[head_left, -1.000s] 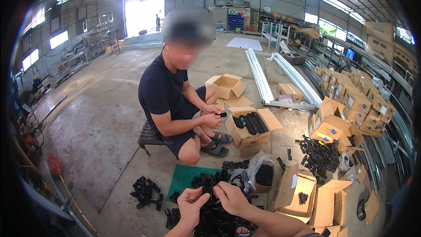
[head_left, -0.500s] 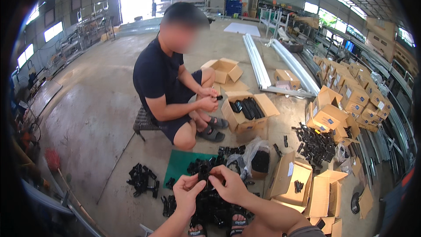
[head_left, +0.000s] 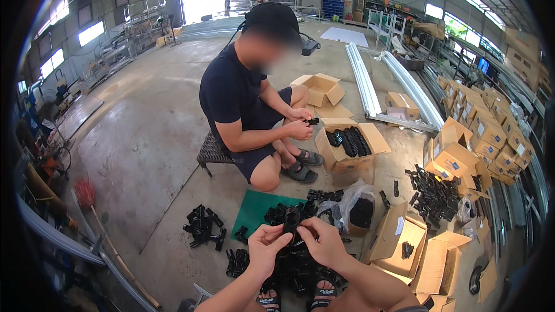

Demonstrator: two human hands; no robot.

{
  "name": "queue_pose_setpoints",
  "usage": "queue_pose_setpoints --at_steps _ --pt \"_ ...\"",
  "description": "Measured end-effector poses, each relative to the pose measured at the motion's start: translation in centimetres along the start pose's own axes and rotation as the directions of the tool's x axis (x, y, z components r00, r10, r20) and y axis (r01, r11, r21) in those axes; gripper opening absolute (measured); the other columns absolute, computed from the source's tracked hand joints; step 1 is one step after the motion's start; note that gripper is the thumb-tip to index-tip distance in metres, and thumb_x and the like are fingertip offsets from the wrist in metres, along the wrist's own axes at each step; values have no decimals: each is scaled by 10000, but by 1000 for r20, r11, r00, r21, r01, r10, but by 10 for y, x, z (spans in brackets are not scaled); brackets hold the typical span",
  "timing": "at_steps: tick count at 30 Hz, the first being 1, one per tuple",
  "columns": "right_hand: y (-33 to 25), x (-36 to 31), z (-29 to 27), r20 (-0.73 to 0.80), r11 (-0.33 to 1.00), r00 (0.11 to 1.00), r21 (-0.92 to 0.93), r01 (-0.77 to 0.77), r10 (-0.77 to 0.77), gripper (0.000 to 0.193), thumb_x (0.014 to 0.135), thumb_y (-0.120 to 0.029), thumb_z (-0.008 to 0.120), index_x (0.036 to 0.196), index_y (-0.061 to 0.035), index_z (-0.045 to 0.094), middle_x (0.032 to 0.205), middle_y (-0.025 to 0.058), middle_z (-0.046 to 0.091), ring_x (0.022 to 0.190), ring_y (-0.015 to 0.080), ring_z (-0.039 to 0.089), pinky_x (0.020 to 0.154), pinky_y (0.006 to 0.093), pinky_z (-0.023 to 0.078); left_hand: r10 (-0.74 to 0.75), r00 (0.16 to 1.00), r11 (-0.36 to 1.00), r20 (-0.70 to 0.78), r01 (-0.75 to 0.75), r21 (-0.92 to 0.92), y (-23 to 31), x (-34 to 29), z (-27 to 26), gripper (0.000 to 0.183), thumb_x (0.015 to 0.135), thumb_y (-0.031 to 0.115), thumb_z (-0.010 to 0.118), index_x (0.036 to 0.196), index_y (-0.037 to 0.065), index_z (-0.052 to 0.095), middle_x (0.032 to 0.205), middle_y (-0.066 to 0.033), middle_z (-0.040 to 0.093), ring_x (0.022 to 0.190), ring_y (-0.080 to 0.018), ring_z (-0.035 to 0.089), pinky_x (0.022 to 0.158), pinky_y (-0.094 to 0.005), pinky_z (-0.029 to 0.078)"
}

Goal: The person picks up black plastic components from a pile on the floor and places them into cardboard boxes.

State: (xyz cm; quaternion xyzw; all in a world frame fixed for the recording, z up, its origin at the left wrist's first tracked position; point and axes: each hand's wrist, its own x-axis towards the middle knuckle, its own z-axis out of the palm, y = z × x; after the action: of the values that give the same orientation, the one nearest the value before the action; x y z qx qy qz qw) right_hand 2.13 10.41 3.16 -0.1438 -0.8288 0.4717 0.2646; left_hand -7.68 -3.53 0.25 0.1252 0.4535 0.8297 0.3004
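One black part (head_left: 292, 218) at six o'clock stays pinched by my nearly closed left hand (head_left: 267, 248) and right hand (head_left: 325, 244) after my view swung left, so handling seems unbroken.

L hand (head_left: 266, 249) & R hand (head_left: 325, 246) nr each other, fingers (head_left: 283, 239) pinched, forearms (head_left: 373, 278) angled inward.
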Motion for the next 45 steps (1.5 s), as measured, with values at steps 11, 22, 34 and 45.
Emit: queue_pose_setpoints --at_steps 11,22,34,45 --pt "10 -1 -5 -30 969 981 164 -184 192 135 988 -122 597 1038 -3 637 784 61 656 698 113 606 655 264 490 -270 956 889 115 294 -351 2 9 -10 206 994 121 610 1174 45 546 1234 -196 638 1101 -279 664 984 -388 555" --pt "11 12 -2 5 901 979 390 -190 204 266 1016 -176 576 1233 -27 616 975 63 676 810 103 604 697 258 495 -216 968 974 126 206 91 1 7 -14 232 904 5 709 1108 6 598 1119 -146 698 1026 -197 691 912 -328 583" --pt "34 8 -26 265 961 939 105 -256 221 376 1026 -370 542 1117 -23 655 945 159 712 788 280 684 732 373 520 -195 976 892 97 135 432 -20 -6 2 245 852 -37 736 1062 21 624 1019 -69 705 898 -100 665 748 -224 531" --pt "115 -110 -99 104 929 943 -235 -287 318 411 1005 -327 417 875 -17 653 868 208 694 829 404 668 754 479 523 -430 823 735 371 81 673 -47 -37 39 625 872 -44 701 1445 -9 452 1444 -253 500 1364 -297 482 1049 -374 487"
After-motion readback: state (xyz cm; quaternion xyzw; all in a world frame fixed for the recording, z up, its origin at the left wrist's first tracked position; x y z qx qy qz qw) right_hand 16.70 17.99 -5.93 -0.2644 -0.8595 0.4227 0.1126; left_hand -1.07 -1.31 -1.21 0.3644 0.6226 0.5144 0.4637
